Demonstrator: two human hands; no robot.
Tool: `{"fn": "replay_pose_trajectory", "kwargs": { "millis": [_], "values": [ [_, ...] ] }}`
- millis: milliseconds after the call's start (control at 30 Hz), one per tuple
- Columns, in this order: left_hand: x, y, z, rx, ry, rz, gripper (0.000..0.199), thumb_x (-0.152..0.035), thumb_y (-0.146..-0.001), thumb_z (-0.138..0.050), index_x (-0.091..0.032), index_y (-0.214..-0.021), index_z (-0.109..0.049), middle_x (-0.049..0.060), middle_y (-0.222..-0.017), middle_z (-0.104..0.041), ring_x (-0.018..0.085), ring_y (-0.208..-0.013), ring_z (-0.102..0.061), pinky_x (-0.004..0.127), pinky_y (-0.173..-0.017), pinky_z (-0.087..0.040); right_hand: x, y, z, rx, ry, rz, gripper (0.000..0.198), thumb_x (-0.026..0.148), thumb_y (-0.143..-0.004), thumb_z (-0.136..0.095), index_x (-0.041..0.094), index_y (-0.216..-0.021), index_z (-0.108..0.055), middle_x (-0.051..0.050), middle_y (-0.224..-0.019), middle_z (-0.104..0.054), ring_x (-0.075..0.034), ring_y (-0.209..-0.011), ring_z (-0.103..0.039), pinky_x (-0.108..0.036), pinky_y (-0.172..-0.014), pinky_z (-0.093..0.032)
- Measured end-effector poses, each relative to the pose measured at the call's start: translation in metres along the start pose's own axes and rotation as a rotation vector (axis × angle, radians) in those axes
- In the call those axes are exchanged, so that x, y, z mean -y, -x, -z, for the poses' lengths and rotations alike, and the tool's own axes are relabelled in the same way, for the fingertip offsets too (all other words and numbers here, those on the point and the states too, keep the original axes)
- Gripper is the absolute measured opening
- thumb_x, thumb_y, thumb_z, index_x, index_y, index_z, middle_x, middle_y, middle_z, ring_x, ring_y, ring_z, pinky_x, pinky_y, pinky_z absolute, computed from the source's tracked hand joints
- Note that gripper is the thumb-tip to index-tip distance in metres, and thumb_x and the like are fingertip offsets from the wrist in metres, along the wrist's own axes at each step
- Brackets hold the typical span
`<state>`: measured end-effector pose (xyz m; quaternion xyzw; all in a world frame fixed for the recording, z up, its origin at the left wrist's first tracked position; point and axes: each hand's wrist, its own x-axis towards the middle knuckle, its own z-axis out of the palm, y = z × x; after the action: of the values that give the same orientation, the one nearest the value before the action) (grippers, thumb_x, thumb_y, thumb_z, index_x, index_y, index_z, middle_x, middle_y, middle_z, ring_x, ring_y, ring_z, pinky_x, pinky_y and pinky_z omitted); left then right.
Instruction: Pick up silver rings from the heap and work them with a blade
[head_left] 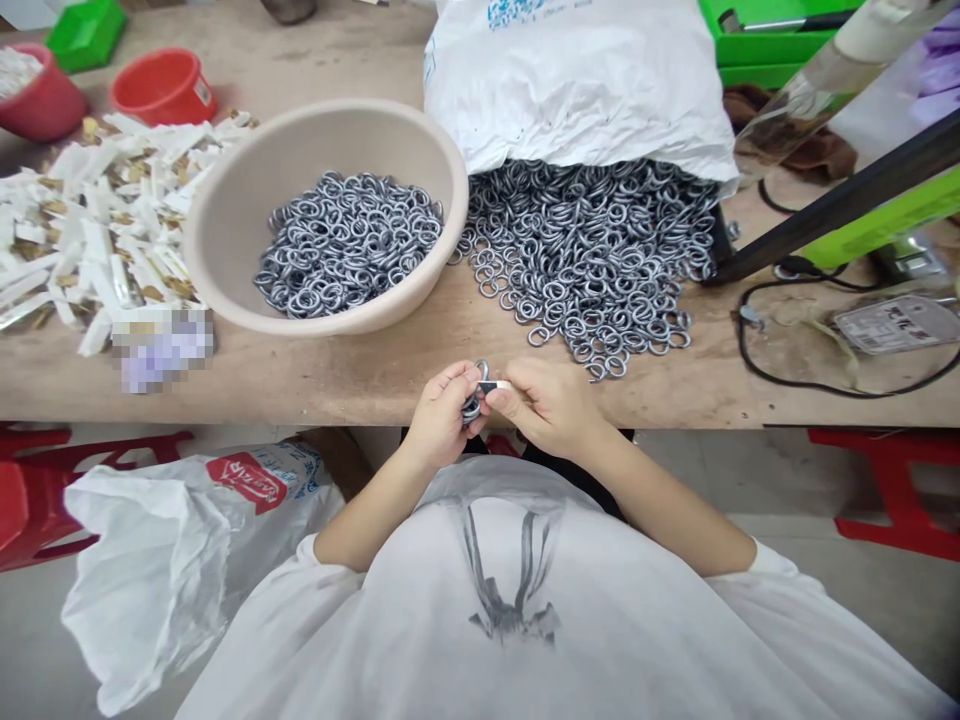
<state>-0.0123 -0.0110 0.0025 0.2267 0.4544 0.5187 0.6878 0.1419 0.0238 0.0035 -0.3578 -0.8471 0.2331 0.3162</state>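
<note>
Close to my body at the table's front edge, my left hand is closed on several grey metal rings. One ring stands up between its thumb and fingers. My right hand is closed on a small flat tool with a dark tip, held against the rings; most of the tool is hidden in the fist. Ahead and to the left, a beige basin holds a heap of the same rings. A loose pile of rings spreads ahead on the right.
A white sack lies open behind the ring pile. White and brown scraps cover the table's left side, near a red bowl. A dark slanted bar and a black cable are at right. A plastic bag sits below left.
</note>
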Motion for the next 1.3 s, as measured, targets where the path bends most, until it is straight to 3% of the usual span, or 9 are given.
{"fn": "replay_pose_trajectory", "kwargs": {
  "millis": [300,500,600,700,767,900,1000,1133,1300],
  "values": [
    [0.002,0.001,0.005,0.059,-0.017,0.019,0.028,-0.037,-0.072,-0.072,-0.019,-0.07,-0.05,-0.006,-0.05,-0.049,0.005,-0.038,-0.038,0.015,-0.034,-0.028,0.0,-0.003,0.0,0.084,-0.132,-0.076,0.053,0.058,-0.101,-0.039,0.021,-0.063,-0.042,0.002,-0.059,-0.047,-0.011,-0.056,-0.041,-0.027,-0.056,-0.026],
    [0.003,0.009,0.01,0.27,-0.124,0.054,0.04,-0.047,-0.077,-0.073,-0.017,-0.062,-0.052,-0.002,-0.053,-0.053,0.005,-0.04,-0.041,0.017,-0.036,-0.029,-0.038,-0.02,-0.002,0.061,0.081,-0.428,0.053,0.057,-0.099,-0.041,0.021,-0.06,-0.05,0.0,-0.055,-0.049,-0.015,-0.055,-0.043,-0.029,-0.057,-0.024],
    [0.001,0.005,0.012,0.184,-0.081,0.046,0.035,-0.043,-0.076,-0.073,-0.016,-0.065,-0.054,-0.002,-0.055,-0.055,0.005,-0.039,-0.043,0.017,-0.036,-0.029,-0.053,-0.034,-0.001,0.053,0.296,-0.493,0.036,0.052,-0.096,-0.053,0.02,-0.09,-0.068,-0.006,-0.082,-0.069,-0.021,-0.071,-0.058,-0.03,-0.062,-0.03],
    [0.001,-0.001,0.014,0.142,-0.062,0.062,0.024,-0.036,-0.075,-0.071,-0.016,-0.086,-0.064,-0.001,-0.061,-0.063,0.006,-0.037,-0.046,0.018,-0.035,-0.029,-0.057,-0.047,-0.001,0.115,0.498,-0.54,0.034,0.044,-0.092,-0.063,0.019,-0.115,-0.067,-0.015,-0.112,-0.07,-0.027,-0.086,-0.066,-0.033,-0.068,-0.038],
    [0.001,-0.005,0.016,0.123,-0.041,0.06,0.029,-0.03,-0.073,-0.069,-0.017,-0.098,-0.065,-0.001,-0.067,-0.066,0.007,-0.039,-0.049,0.018,-0.035,-0.028,-0.059,-0.054,-0.003,0.174,0.565,-0.569,0.03,0.037,-0.095,-0.06,0.016,-0.116,-0.067,-0.018,-0.116,-0.069,-0.03,-0.091,-0.067,-0.035,-0.07,-0.04],
    [0.002,-0.009,0.02,0.07,0.018,0.07,0.025,-0.033,-0.07,-0.07,-0.017,-0.087,-0.06,0.0,-0.069,-0.067,0.008,-0.04,-0.053,0.018,-0.033,-0.029,-0.065,-0.058,-0.002,0.139,0.553,-0.569,0.025,0.03,-0.097,-0.054,0.016,-0.112,-0.068,-0.018,-0.115,-0.069,-0.029,-0.092,-0.066,-0.035,-0.071,-0.04],
    [0.001,-0.011,0.02,0.028,0.051,0.09,0.037,-0.046,-0.071,-0.075,-0.017,-0.08,-0.055,0.0,-0.069,-0.066,0.008,-0.041,-0.052,0.017,-0.033,-0.029,-0.065,-0.053,0.003,0.018,0.384,-0.552,0.02,0.033,-0.094,-0.058,0.018,-0.097,-0.069,-0.013,-0.103,-0.07,-0.026,-0.085,-0.062,-0.033,-0.069,-0.037],
    [0.005,-0.014,0.016,-0.001,0.014,0.043,0.047,-0.049,-0.068,-0.083,-0.018,-0.079,-0.05,-0.002,-0.07,-0.065,0.006,-0.042,-0.052,0.015,-0.034,-0.029,-0.049,-0.039,0.007,-0.034,-0.224,-0.553,0.025,0.041,-0.086,-0.065,0.019,-0.075,-0.061,0.001,-0.066,-0.055,-0.015,-0.064,-0.047,-0.03,-0.062,-0.033],
    [0.012,-0.018,0.01,0.038,-0.081,-0.02,0.049,-0.059,-0.072,-0.079,-0.016,-0.087,-0.059,-0.002,-0.068,-0.062,0.006,-0.043,-0.052,0.017,-0.034,-0.029,-0.026,-0.024,0.003,-0.041,-0.658,-0.511,0.027,0.044,-0.081,-0.068,0.019,-0.074,-0.06,0.003,-0.068,-0.057,-0.013,-0.066,-0.048,-0.028,-0.065,-0.037]
  ]
}}
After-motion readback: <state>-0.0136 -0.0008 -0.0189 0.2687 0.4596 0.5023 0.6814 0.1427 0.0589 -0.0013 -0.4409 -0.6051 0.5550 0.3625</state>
